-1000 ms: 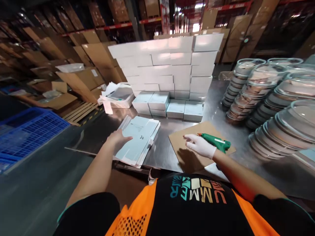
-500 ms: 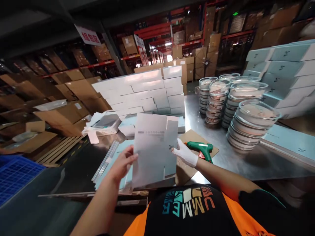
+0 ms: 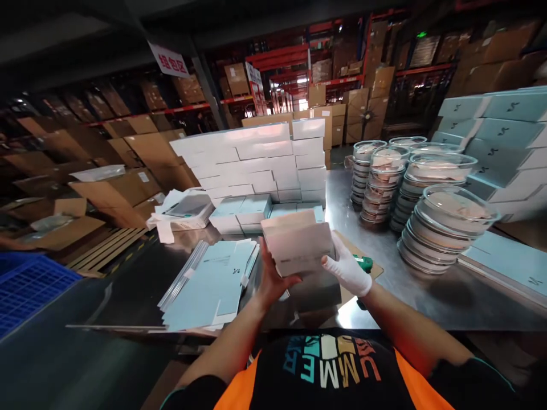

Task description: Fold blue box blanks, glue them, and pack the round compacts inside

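Observation:
Between my hands is a light-coloured cardboard carton, bent out of its flat form into a tube-like shape, its lower part in shade. My bare left hand grips its left side, thumb across the front. White-gloved, my right hand holds the right edge, with a bare fingertip on the front. A green glue gun lies mostly hidden behind my right hand and wrist. On the table left of my hands lies a pile of flat light-blue cartons.
Tall stacks of round clear-lidded dishes stand at right, with piled blue boxes behind. A wall of white boxes rises across the table's back. A white basket sits back left; a blue crate is at far left.
The flat carton has been lifted off the left pile, moved right and opened into a tube-like form. My left hand moved right with it; the glue gun became mostly covered.

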Available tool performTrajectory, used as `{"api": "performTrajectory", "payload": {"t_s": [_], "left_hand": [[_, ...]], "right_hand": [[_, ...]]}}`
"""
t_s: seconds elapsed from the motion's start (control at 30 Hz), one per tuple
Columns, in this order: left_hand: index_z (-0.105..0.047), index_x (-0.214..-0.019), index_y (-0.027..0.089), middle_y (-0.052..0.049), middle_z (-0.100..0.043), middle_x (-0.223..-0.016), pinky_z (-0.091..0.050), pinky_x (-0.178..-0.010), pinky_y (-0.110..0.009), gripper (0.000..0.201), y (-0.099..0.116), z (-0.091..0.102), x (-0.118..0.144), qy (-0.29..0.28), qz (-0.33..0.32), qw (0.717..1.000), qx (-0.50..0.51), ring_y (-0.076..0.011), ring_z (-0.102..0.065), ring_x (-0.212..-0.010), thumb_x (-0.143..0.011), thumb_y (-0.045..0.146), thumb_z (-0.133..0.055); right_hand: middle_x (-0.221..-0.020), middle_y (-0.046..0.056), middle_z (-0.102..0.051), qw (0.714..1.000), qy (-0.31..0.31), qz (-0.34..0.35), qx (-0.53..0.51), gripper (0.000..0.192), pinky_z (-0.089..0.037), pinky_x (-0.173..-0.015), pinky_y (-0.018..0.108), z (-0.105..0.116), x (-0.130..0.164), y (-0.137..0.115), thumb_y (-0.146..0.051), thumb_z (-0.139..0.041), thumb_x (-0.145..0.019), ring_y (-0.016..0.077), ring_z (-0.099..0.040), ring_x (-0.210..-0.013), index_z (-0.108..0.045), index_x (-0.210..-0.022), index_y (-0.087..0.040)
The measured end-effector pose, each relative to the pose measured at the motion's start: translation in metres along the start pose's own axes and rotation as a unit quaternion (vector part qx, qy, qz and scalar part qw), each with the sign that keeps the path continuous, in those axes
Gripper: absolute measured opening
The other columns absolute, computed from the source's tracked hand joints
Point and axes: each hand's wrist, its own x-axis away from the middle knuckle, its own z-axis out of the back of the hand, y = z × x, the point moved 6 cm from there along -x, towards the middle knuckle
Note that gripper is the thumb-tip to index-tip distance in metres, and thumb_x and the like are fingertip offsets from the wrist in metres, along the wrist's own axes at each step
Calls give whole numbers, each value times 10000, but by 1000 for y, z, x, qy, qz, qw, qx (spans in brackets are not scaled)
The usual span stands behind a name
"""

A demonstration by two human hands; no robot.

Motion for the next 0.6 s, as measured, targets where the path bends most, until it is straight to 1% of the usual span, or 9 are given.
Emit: {"api": "performTrajectory", "payload": {"t_s": [0.07, 0.13, 0.2, 0.27, 0.33, 0.4, 0.43, 0.5, 0.6], "left_hand": [[-478, -1621, 354, -170, -694, -1429, -573, -1187, -680, 1098, 9, 7, 8, 38, -47, 998, -2, -454, -669, -1412, -726, 835, -897], [-667, -1384, 342, -143, -733, -1292, -587, -1157, -663, 770, 18, 9, 15, 48, -72, 996, -11, -434, -696, -1338, -809, 827, -830], [-663, -1375, 328, -166, -700, -1388, -587, -1148, -640, 738, 26, 11, 21, 76, -86, 993, -11, -429, -670, -1378, -859, 846, -764], [-566, -1514, 315, -199, -621, -1530, -559, -1185, -632, 899, 31, 12, 27, 104, -91, 990, -14, -436, -617, -1461, -846, 892, -739], [-544, -1541, 320, -182, -643, -1497, -498, -1258, -642, 929, 35, 8, 30, 77, -97, 992, -29, -420, -632, -1438, -839, 892, -750], [-633, -1420, 333, -123, -714, -1338, -446, -1304, -646, 757, 39, 7, 29, 38, -103, 993, -43, -378, -696, -1312, -864, 824, -788], [-666, -1350, 331, -100, -729, -1273, -447, -1301, -637, 668, 41, 10, 28, 38, -101, 993, -45, -358, -714, -1258, -881, 789, -799], [-691, -1271, 319, -81, -734, -1206, -504, -1234, -592, 585, 46, 22, 20, 75, -81, 993, -34, -335, -724, -1201, -909, 769, -786], [-708, -1237, 303, -77, -724, -1156, -581, -1057, -494, 598, 53, 39, 6, 126, -36, 991, 6, -313, -721, -1122, -918, 807, -750]], "right_hand": [[-1422, 129, -773, 1000, 11, 1, -5, 958, -542, -1250, 559, -1, -5, -1, -933, -810, -762, 408, -651, -1476, -697, -1477, -305], [-1295, 129, -800, 998, 67, -16, 15, 764, -583, -1185, 537, -1, -8, 4, -831, -776, -853, 397, -709, -1361, -735, -1359, -259], [-1190, 119, -797, 986, 154, -26, 51, 559, -612, -1106, 503, 0, -8, 8, -652, -740, -905, 353, -749, -1199, -724, -1268, -228], [-1213, 110, -783, 978, 201, -8, 62, 526, -621, -1059, 462, -1, -7, 7, -493, -720, -880, 305, -743, -1133, -662, -1334, -232], [-1313, 109, -766, 981, 188, 16, 47, 664, -623, -1033, 433, 1, -8, 5, -424, -695, -872, 277, -736, -1142, -558, -1499, -255], [-1397, 112, -748, 985, 161, 20, 56, 722, -624, -1026, 426, 16, -10, 7, -460, -667, -926, 275, -735, -1179, -492, -1603, -278], [-1408, 119, -747, 984, 157, 14, 86, 694, -620, -1035, 433, 28, -10, 11, -501, -655, -954, 286, -732, -1200, -520, -1596, -277], [-1348, 150, -771, 967, 157, -30, 199, 582, -605, -1056, 457, 59, -7, 26, -567, -676, -966, 332, -732, -1224, -664, -1453, -248], [-1090, 203, -808, 892, 124, -186, 393, 379, -598, -980, 468, 100, 9, 71, -502, -840, -848, 401, -770, -1116, -780, -1093, -218]]}}
